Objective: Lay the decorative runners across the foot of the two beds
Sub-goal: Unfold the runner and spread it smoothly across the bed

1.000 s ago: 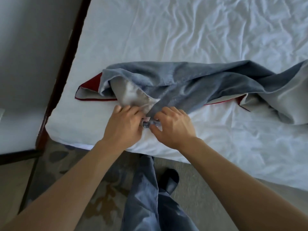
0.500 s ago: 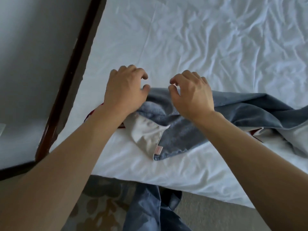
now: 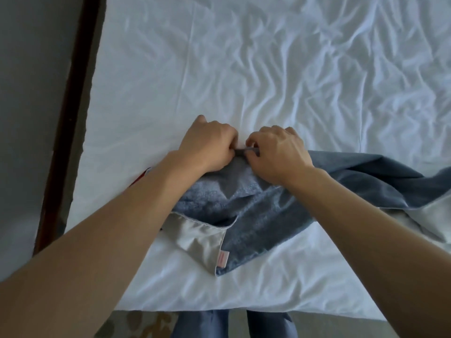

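— Where are we?
— Runner (image 3: pixel 256 215) lies bunched on the bed (image 3: pixel 244 69) near its foot edge; my left hand (image 3: pixel 207 145) and right hand (image 3: pixel 275 152) both pinch its far edge.
— Next?
— I'd judge the hands must draw apart, spreading it flat across.

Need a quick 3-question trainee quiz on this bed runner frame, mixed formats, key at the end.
1. True or false: the blue runner lies flat and fully spread across the white sheet.
2. Multiple choice: what does the left hand do? A) rests open on the sheet B) pinches the runner's far edge C) holds a pillow
3. Fill in: the small pink label sits at the runner's near corner, beside its ____ lining.

Key
1. False: it is bunched and folded.
2. B; the right hand pinches the same edge, right beside it.
3. Pale grey.
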